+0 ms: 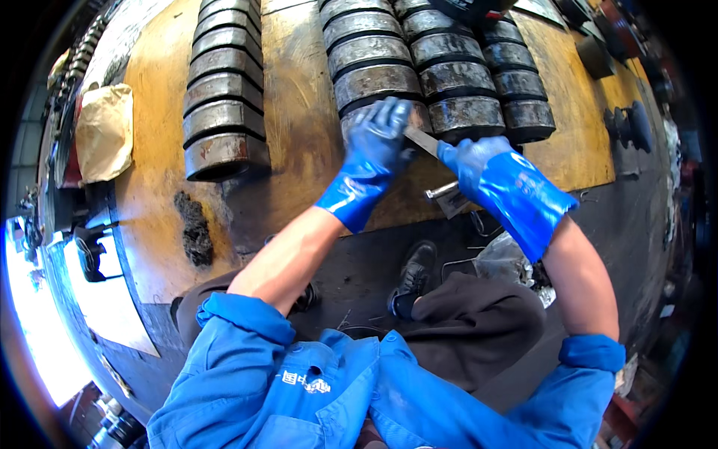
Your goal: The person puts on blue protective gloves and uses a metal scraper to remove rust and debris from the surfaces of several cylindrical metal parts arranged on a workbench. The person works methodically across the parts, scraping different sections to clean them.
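Both hands wear blue coated gloves. My left hand (381,135) lies over the near metal ring (420,118) of a row of thick grey rings (366,52), its fingers stretched out. In my right hand (479,161) is a flat metal blade-like tool (423,140), perhaps a file or scraper. The tool's far end is at that ring, close beside my left fingers; its handle is hidden in the glove. Just right stand two more rows of rings, the nearest a blackened ring (467,117). Below my right hand lies a metal piece with a round end (441,192).
Another row of rings (224,112) stands left on the stained yellowish board (295,112). A dark fibrous clump (194,228) and a crumpled brown paper (105,133) lie further left. A clear plastic bag (508,262) is beside my knee. A dark object (630,126) sits at far right.
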A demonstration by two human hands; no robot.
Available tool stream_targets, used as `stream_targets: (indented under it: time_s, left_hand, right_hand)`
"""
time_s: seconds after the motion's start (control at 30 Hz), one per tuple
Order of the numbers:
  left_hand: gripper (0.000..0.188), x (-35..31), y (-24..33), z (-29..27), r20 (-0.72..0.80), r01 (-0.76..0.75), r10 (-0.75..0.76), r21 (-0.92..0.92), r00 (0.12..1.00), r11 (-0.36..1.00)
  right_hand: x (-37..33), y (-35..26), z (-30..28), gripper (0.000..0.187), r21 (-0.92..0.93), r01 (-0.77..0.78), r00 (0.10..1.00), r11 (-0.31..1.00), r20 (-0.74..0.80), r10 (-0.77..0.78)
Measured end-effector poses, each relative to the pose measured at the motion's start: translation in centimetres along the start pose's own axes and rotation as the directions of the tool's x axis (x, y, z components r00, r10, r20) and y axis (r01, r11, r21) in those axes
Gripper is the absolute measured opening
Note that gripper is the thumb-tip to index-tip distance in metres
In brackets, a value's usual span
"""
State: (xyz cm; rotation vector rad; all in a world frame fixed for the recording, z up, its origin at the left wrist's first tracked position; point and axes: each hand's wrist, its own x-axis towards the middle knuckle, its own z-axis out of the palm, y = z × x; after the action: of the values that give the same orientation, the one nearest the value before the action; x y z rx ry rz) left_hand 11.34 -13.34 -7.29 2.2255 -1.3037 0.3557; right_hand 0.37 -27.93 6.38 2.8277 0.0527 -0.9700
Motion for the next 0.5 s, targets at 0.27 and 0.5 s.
stream_targets:
  time_s: [0.27,0.5]
  left_hand:
    - [0.057,1.3,4.0,2.6,-0.235,-0.094,-0.063,-0.602,0.97,0.793]
    - [0.025,3.5,2.9,5.5,-0.162,-0.037,-0.105,-0.693,0.981,0.72]
  right_hand:
    - [1.0,-0.8,-0.3,0.032,0.029,-0.076,0.997,0.997,-0.007,0.076]
    - [2.8,-0.7,-0.3,0.027,0.06,-0.073,0.992,0.996,-0.1,0.079]
